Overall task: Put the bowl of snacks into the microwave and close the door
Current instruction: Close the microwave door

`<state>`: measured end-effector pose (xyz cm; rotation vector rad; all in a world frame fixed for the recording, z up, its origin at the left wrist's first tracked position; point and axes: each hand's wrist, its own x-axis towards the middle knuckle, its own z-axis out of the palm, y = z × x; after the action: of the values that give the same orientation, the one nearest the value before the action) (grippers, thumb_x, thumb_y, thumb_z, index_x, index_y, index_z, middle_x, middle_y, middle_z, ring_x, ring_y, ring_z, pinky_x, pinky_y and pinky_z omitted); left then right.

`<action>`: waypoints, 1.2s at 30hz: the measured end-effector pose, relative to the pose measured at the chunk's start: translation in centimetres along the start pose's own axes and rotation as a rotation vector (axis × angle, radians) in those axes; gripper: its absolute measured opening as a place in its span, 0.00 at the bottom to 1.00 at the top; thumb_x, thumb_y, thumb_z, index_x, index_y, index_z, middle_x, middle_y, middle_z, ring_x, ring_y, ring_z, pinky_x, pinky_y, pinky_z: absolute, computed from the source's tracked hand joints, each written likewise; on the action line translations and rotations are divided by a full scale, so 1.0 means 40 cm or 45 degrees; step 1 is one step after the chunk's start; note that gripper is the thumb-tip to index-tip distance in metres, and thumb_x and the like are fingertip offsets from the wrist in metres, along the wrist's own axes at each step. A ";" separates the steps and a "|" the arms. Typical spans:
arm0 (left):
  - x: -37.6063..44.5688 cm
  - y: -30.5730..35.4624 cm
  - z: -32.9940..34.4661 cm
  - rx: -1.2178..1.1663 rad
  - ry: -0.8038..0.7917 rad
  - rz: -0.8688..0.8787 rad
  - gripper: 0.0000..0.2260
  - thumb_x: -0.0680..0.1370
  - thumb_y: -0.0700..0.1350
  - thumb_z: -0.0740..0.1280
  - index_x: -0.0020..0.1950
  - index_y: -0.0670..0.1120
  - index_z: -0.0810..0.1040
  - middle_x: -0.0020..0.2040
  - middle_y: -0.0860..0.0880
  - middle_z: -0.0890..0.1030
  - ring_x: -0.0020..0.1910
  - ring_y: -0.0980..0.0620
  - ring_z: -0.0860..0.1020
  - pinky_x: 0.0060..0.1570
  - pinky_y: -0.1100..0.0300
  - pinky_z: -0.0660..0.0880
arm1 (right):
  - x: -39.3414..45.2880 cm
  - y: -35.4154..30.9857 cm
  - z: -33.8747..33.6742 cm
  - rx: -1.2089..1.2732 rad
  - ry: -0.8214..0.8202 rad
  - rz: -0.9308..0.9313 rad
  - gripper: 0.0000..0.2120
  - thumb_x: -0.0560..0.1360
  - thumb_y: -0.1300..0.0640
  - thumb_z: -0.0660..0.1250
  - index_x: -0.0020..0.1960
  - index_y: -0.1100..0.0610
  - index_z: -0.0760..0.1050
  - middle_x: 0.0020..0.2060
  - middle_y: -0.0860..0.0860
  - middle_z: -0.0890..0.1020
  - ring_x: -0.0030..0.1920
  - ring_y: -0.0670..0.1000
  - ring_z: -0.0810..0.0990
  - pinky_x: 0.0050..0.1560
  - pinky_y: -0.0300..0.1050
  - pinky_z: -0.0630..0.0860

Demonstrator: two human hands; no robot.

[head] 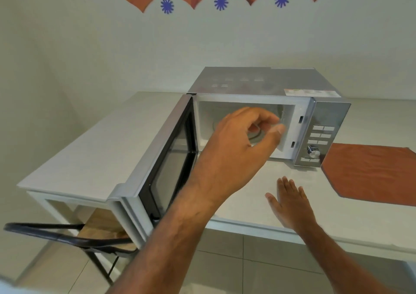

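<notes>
Left hand (243,145) raised before the open cavity of the silver, box-shaped microwave (258,86), fingers loosely curled, thumb near fingertips, clamped on nothing visible; right hand (290,201) flat and spread, palm down, low over the pale grey tabletop (360,136); both empty. The bowl of snacks is nowhere visible; the left hand hides much of the cavity floor, so whether it sits inside cannot be told. Risk: the dark-windowed door (166,158), swung fully out over the table edge, could be shut on an empty cavity, or knocked by the forearm.
</notes>
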<state>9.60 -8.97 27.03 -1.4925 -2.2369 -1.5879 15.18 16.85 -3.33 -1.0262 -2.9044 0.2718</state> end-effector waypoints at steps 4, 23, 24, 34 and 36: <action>-0.023 0.036 -0.100 0.058 0.047 0.004 0.08 0.83 0.56 0.67 0.58 0.56 0.83 0.51 0.60 0.83 0.54 0.62 0.80 0.50 0.71 0.76 | -0.003 0.005 -0.001 -0.017 0.033 -0.028 0.40 0.82 0.33 0.44 0.84 0.58 0.49 0.85 0.55 0.52 0.84 0.56 0.50 0.83 0.57 0.48; -0.198 -0.327 -0.364 -0.267 0.501 -0.674 0.15 0.83 0.53 0.69 0.39 0.48 0.81 0.36 0.48 0.79 0.36 0.52 0.77 0.49 0.50 0.76 | -0.007 0.008 -0.001 0.010 0.048 -0.040 0.39 0.82 0.33 0.45 0.84 0.57 0.48 0.85 0.54 0.50 0.84 0.55 0.50 0.84 0.55 0.47; -0.204 -0.333 -0.355 -0.332 0.524 -0.695 0.15 0.83 0.52 0.69 0.38 0.48 0.80 0.35 0.49 0.78 0.34 0.53 0.76 0.47 0.53 0.74 | -0.008 0.008 -0.002 0.015 0.047 -0.040 0.40 0.82 0.32 0.45 0.84 0.57 0.48 0.85 0.54 0.50 0.84 0.55 0.49 0.84 0.55 0.47; -0.244 -0.311 -0.255 -0.708 0.579 -0.680 0.14 0.84 0.50 0.65 0.41 0.45 0.75 0.34 0.51 0.75 0.31 0.55 0.73 0.33 0.63 0.73 | -0.017 0.001 -0.023 0.118 0.018 -0.034 0.38 0.82 0.33 0.49 0.84 0.56 0.51 0.85 0.53 0.51 0.84 0.54 0.49 0.84 0.55 0.46; -0.249 -0.304 -0.231 -0.681 0.519 -0.662 0.15 0.83 0.52 0.66 0.40 0.45 0.75 0.34 0.50 0.74 0.31 0.54 0.72 0.33 0.59 0.72 | -0.018 0.003 -0.027 0.137 0.017 -0.036 0.38 0.82 0.33 0.49 0.84 0.55 0.52 0.85 0.53 0.51 0.84 0.53 0.49 0.84 0.55 0.47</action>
<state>2.21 -22.82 17.77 -0.5263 -2.1505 -2.5091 15.95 16.65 -2.27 -0.9666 -2.8544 0.4134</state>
